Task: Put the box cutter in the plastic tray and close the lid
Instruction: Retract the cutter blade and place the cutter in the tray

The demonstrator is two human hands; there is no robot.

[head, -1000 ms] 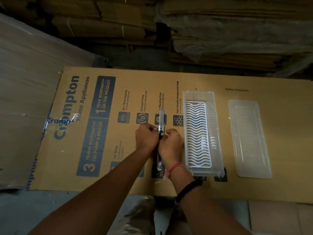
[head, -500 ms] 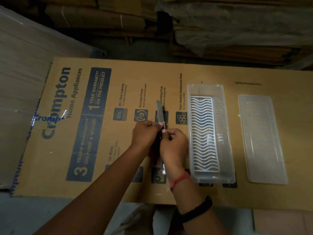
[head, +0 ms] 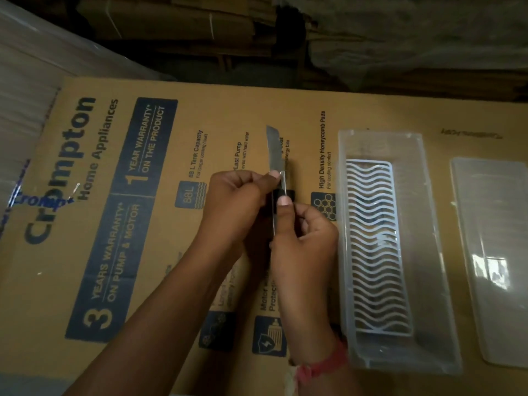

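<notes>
A big flattened cardboard box (head: 200, 115) printed with blue lettering covers most of the work surface; its far edge runs along a dark gap in front of stacked cartons (head: 177, 21), and its near edge drops off close to the person. The left half of the cardboard lies bare. On the right half sits the clear plastic tray (head: 428, 252), long side pointing away, open on top, with a white wavy rack (head: 374, 247) lying inside toward its left wall. Just beside it to the right, apart by a narrow strip of cardboard, the lid (head: 491, 252) lies flat, partly cut off by the frame's edge. Left of the tray, both hands hold the box cutter (head: 275, 150) above the cardboard, blade out and pointing away. The left hand (head: 237, 201) pinches it near the base of the blade; the right hand (head: 303, 235) is curled around the handle, thumb pressed on top, close to the tray's left wall.
</notes>
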